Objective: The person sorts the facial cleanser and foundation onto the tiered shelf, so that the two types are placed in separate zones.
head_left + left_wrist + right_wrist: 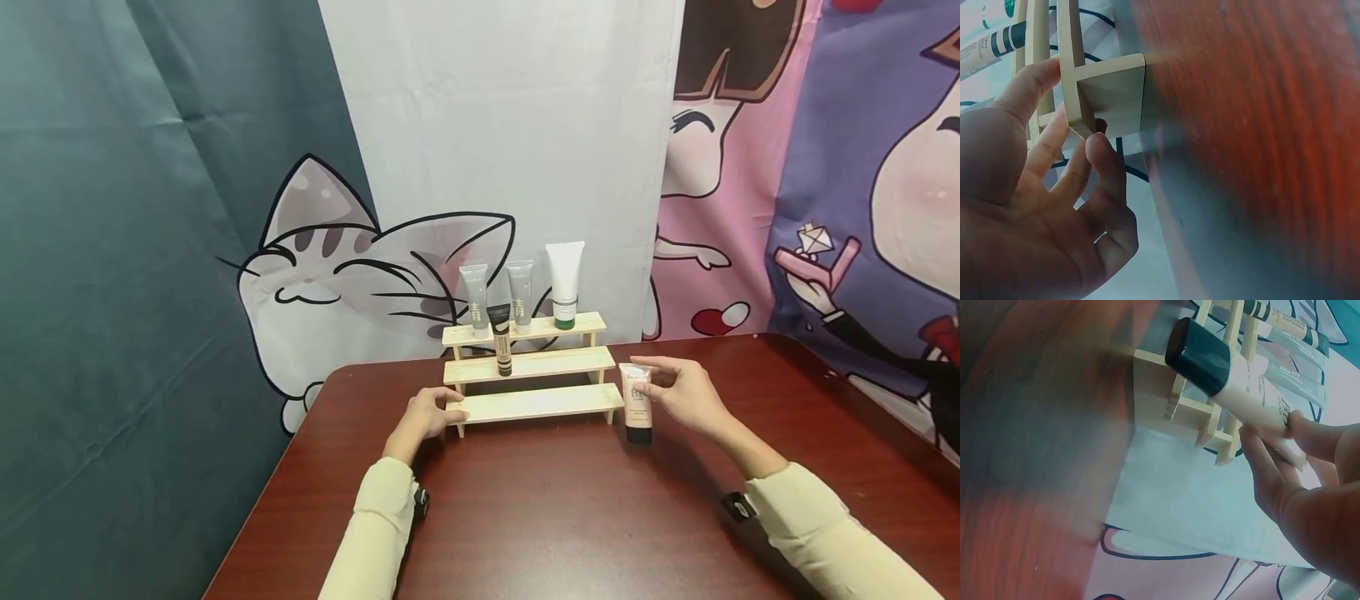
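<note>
A three-step wooden display rack (540, 405) stands on the table. My left hand (424, 415) grips the left end of its lowest step, with the thumb and fingers around the board (1072, 87) in the left wrist view. At the rack's right end, my right hand (688, 398) pinches a beige squeeze tube (637, 410) near its flat top end. The tube's black cap (1200, 356) points down; whether it touches the table I cannot tell. A slim beige tube with black ends (502, 346) stands on the middle step.
On the top step stand two clear-grey tubes (477, 302) (521, 298) and a white tube with a green cap (566, 283). The dark red table (540, 508) stretches in front. Behind it hangs a printed cloth (510, 125) with cartoon figures.
</note>
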Demonstrator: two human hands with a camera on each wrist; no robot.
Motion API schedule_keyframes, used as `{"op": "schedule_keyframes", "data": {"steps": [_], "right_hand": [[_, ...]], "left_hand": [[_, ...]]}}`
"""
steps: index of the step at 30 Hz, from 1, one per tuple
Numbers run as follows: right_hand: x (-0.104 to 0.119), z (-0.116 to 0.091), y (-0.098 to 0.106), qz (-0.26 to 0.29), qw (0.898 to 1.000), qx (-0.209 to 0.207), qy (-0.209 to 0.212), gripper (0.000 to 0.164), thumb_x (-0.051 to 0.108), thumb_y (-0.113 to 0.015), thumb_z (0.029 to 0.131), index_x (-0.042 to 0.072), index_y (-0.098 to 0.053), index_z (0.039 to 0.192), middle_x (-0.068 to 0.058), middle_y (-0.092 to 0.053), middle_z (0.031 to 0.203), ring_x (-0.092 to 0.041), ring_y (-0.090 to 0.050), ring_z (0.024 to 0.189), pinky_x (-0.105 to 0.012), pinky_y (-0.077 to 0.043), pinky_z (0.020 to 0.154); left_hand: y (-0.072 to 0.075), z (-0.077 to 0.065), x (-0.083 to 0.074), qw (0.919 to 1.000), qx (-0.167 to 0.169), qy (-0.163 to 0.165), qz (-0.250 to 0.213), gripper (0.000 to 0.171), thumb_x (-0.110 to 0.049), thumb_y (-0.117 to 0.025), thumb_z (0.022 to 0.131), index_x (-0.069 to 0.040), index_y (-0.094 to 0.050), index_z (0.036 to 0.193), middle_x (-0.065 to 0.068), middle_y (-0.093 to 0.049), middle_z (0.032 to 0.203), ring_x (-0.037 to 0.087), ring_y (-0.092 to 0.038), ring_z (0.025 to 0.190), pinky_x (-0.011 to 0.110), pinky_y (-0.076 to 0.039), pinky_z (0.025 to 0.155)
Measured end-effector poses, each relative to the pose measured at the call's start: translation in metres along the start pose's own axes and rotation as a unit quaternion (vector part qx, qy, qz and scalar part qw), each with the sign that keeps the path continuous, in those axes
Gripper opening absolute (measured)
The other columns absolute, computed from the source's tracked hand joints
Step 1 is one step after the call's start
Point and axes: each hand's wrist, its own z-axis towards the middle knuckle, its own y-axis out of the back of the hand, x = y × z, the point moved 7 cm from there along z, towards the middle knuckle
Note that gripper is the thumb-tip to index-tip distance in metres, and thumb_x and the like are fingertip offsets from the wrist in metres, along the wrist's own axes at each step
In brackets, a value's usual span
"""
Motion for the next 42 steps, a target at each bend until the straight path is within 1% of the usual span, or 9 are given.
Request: {"op": "schedule_keyframes", "data": {"steps": [4, 9, 13, 18, 24, 32, 35, 39, 42], "right_hand": [[0.002, 0.005, -0.004, 0.019, 1.0, -0.008, 0.01, 0.041, -0.001, -0.078, 0.082, -0.003, -0.068, 0.122, -0.021, -0.073, 0.096, -0.007, -0.068, 0.081, -0.016, -0.051, 0.066], [0.003, 0.011, -0.009, 0.039, 0.999, -0.017, 0.013, 0.04, 0.0, -0.078, 0.083, -0.004, -0.067, 0.121, -0.023, -0.072, 0.1, -0.004, -0.067, 0.083, -0.015, -0.051, 0.067], [0.008, 0.019, -0.011, 0.054, 0.998, -0.023, 0.023, 0.039, 0.0, -0.078, 0.082, -0.006, -0.067, 0.12, -0.024, -0.072, 0.098, -0.005, -0.067, 0.081, -0.014, -0.051, 0.067], [0.015, 0.029, -0.011, 0.057, 0.998, -0.033, 0.025, 0.037, 0.002, -0.079, 0.082, -0.002, -0.07, 0.118, -0.02, -0.073, 0.088, -0.007, -0.067, 0.077, -0.015, -0.051, 0.063], [0.026, 0.038, -0.013, 0.057, 0.997, -0.038, 0.025, 0.036, 0.002, -0.077, 0.084, -0.002, -0.068, 0.119, -0.02, -0.073, 0.09, -0.011, -0.067, 0.078, -0.014, -0.049, 0.066], [0.035, 0.061, -0.024, 0.088, 0.995, -0.038, 0.012, 0.037, 0.005, -0.077, 0.086, -0.003, -0.066, 0.121, -0.02, -0.071, 0.088, -0.013, -0.066, 0.079, -0.016, -0.049, 0.065], [0.039, 0.069, -0.029, 0.103, 0.994, -0.036, 0.009, 0.037, 0.005, -0.076, 0.087, -0.003, -0.065, 0.121, -0.022, -0.071, 0.093, -0.017, -0.068, 0.084, -0.015, -0.05, 0.066], [0.046, 0.083, -0.036, 0.129, 0.991, -0.036, 0.012, 0.035, 0.001, -0.074, 0.088, -0.003, -0.065, 0.121, -0.025, -0.07, 0.102, -0.03, -0.069, 0.094, -0.015, -0.05, 0.071], [0.048, 0.092, -0.041, 0.143, 0.989, -0.038, 0.012, 0.034, -0.001, -0.073, 0.088, -0.003, -0.065, 0.121, -0.026, -0.069, 0.104, -0.037, -0.068, 0.097, -0.016, -0.051, 0.071]], "left_hand": [[0.001, 0.0, 0.0, 1.0, 0.0, 0.001, -0.001, 0.028, -0.027, -0.086, 0.077, -0.022, -0.077, 0.103, 0.011, -0.068, 0.118, 0.035, -0.055, 0.114, 0.046, -0.046, 0.095], [0.001, 0.0, -0.001, 1.0, 0.002, 0.001, -0.005, 0.028, -0.026, -0.085, 0.078, -0.021, -0.077, 0.104, 0.011, -0.068, 0.119, 0.034, -0.056, 0.114, 0.046, -0.046, 0.096], [0.002, 0.001, -0.002, 1.0, 0.002, 0.0, -0.002, 0.029, -0.026, -0.085, 0.077, -0.021, -0.077, 0.104, 0.011, -0.068, 0.117, 0.034, -0.057, 0.112, 0.046, -0.047, 0.095], [0.004, 0.002, -0.005, 1.0, -0.001, -0.004, 0.0, 0.028, -0.026, -0.086, 0.077, -0.022, -0.077, 0.103, 0.011, -0.068, 0.117, 0.035, -0.056, 0.112, 0.045, -0.047, 0.094], [0.001, 0.003, -0.003, 1.0, 0.004, 0.002, -0.002, 0.029, -0.027, -0.086, 0.076, -0.022, -0.077, 0.103, 0.011, -0.068, 0.117, 0.033, -0.057, 0.111, 0.044, -0.047, 0.093], [-0.001, 0.002, 0.001, 1.0, 0.002, 0.007, -0.001, 0.027, -0.027, -0.087, 0.076, -0.023, -0.078, 0.101, 0.011, -0.068, 0.117, 0.034, -0.056, 0.112, 0.044, -0.047, 0.094], [0.0, 0.003, 0.0, 1.0, 0.003, 0.009, 0.003, 0.028, -0.027, -0.087, 0.075, -0.022, -0.078, 0.101, 0.011, -0.068, 0.116, 0.034, -0.057, 0.111, 0.044, -0.047, 0.094], [0.001, 0.004, -0.001, 0.9999, 0.007, 0.013, 0.007, 0.028, -0.026, -0.087, 0.076, -0.022, -0.078, 0.102, 0.011, -0.069, 0.116, 0.032, -0.058, 0.109, 0.043, -0.048, 0.093], [0.001, 0.004, -0.002, 0.9998, 0.011, 0.014, 0.002, 0.027, -0.025, -0.087, 0.076, -0.022, -0.078, 0.102, 0.01, -0.069, 0.113, 0.03, -0.057, 0.106, 0.042, -0.048, 0.092]]}}
